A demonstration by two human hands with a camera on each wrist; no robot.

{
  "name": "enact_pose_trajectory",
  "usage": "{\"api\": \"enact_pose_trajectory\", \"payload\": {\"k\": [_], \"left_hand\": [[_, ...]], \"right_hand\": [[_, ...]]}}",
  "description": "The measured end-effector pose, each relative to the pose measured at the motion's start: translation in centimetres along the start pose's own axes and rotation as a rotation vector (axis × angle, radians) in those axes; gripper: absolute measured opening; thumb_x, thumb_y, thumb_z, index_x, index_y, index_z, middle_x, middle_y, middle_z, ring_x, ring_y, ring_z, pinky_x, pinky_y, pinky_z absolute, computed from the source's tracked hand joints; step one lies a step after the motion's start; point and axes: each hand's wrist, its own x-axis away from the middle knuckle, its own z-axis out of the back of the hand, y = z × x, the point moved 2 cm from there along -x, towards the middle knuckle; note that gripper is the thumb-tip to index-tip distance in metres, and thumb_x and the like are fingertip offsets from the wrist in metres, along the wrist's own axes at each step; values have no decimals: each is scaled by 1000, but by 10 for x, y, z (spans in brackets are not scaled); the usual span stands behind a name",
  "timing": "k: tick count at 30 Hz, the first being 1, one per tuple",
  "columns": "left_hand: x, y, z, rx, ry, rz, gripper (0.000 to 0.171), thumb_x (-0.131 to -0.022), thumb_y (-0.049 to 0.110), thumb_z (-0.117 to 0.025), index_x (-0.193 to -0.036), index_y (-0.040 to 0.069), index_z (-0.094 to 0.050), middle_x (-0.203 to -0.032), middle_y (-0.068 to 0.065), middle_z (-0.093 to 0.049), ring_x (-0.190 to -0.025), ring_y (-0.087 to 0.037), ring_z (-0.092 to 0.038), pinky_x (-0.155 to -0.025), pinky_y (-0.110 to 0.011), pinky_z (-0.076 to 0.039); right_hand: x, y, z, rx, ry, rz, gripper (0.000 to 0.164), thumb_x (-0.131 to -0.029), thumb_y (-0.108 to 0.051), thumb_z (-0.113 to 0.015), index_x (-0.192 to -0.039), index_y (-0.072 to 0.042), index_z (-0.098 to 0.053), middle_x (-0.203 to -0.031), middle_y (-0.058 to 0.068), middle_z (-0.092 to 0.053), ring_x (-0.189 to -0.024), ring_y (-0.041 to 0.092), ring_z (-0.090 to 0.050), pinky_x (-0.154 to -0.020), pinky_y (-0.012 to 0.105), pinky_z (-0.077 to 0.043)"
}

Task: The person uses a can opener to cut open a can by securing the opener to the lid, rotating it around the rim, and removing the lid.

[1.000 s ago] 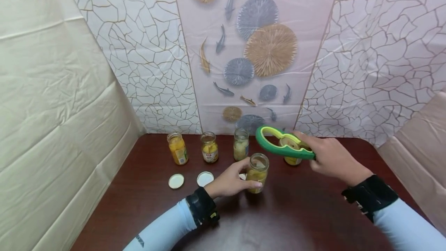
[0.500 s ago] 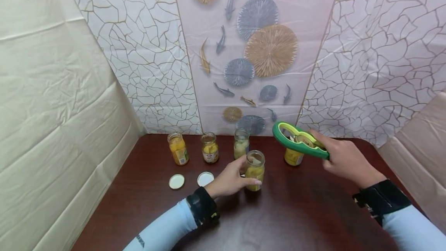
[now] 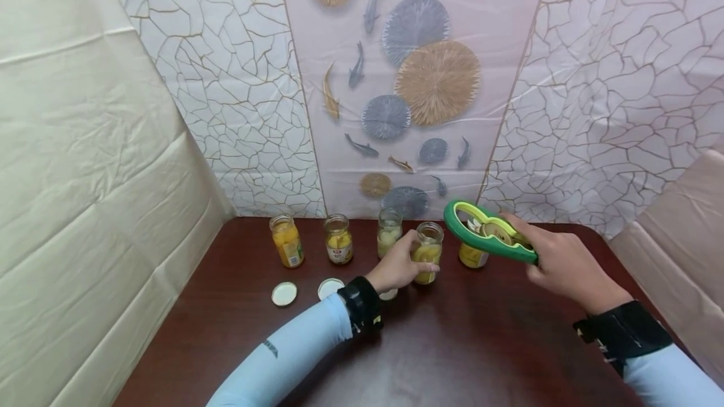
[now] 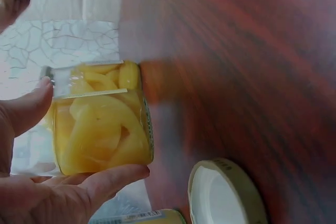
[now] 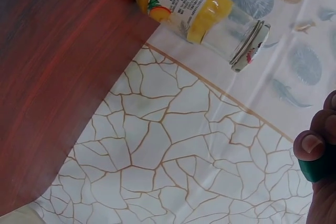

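Observation:
My left hand (image 3: 398, 262) grips a lidless glass jar (image 3: 428, 256) of yellow fruit pieces, thumb and fingers round its sides. The left wrist view shows this jar (image 4: 102, 132) upright over the dark table, in front of another jar of fruit. My right hand (image 3: 565, 262) holds a green jar opener (image 3: 489, 250) in the air at the right. Within the opener's loop shows a round tan lid (image 3: 498, 233). Below and behind it stands a lidded jar of yellow fruit (image 3: 472, 257), whose patterned lid (image 5: 251, 46) appears in the right wrist view.
Along the table's back edge stand three open jars: an orange-filled one (image 3: 288, 244), a yellow-filled one (image 3: 339, 240) and a pale-filled one (image 3: 389, 231). White-lined lids (image 3: 284, 294) lie in front of them, one partly hidden by my left arm. A patterned cloth (image 3: 435, 162) hangs behind.
My left hand has carried the jar forward and slightly right, closer to the back row. My right hand has drawn the jar opener to the right, the tan lid moving along with it.

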Motion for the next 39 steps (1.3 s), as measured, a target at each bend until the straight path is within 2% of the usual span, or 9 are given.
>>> {"api": "enact_pose_trajectory", "payload": {"k": [6, 11, 16, 20, 23, 30, 35, 39], "left_hand": [[-18, -5, -6, -57, -10, 34, 50, -88, 37, -81, -123, 16, -52, -120, -9, -63, -103, -18, -61, -84, -35, -51], [-31, -9, -9, -56, -6, 48, 50, -89, 34, -81, -124, 15, -51, -121, -10, -64, -101, -19, -61, -81, -35, -51], [-46, -6, -12, -66, 4, 111, 68, -88, 37, -81, -142, 14, -47, -142, -12, -59, -125, -24, -58, -98, -41, -52], [-55, -4, -17, -68, 13, 143, 67, -88, 37, -81, -140, 12, -47, -138, -14, -62, -122, -26, -60, -95, -41, -53], [-58, -2, -19, -58, 23, 152, 64, -89, 34, -81, -138, 11, -47, -135, -17, -63, -121, -27, -61, -94, -41, -53], [-55, -2, -20, -27, 41, 157, 65, -92, 31, -79, -142, 11, -44, -142, -18, -59, -130, -28, -55, -104, -44, -48], [-53, -5, -22, 18, 29, 169, 72, -92, 37, -77, -148, 11, -40, -145, -17, -56, -129, -28, -56, -100, -44, -51], [-42, -2, -21, 33, 43, 194, 88, -88, 45, -80, -153, 9, -33, -142, -17, -58, -123, -26, -60, -97, -43, -52]], "right_hand": [[5, 3, -2, -3, 0, -16, 98, -61, 0, -73, -153, -14, -43, -108, 21, -73, -63, 22, -58, -50, 40, -48], [5, 5, -4, -6, -4, -4, 95, -62, 0, -72, -151, -13, -44, -108, 20, -73, -64, 22, -59, -51, 42, -49], [4, 4, -6, -10, -10, -4, 94, -62, 0, -72, -151, -14, -45, -107, 19, -73, -63, 21, -58, -51, 41, -48], [5, 2, -10, -11, -2, 5, 92, -61, 1, -71, -150, -12, -47, -109, 20, -73, -61, 19, -56, -50, 40, -47], [5, 0, -14, -14, -14, 4, 93, -62, 1, -71, -151, -12, -47, -111, 20, -73, -61, 18, -55, -50, 38, -45], [3, -4, -16, -17, -45, 1, 95, -64, 0, -73, -153, -12, -44, -113, 21, -73, -64, 20, -57, -53, 42, -48], [2, -4, -19, -16, -42, 26, 92, -64, 0, -74, -151, -8, -46, -112, 21, -74, -65, 20, -59, -54, 42, -49], [1, -5, -20, -17, -47, 29, 92, -63, -1, -74, -150, -9, -46, -111, 20, -74, -64, 19, -59, -54, 42, -50]]}}
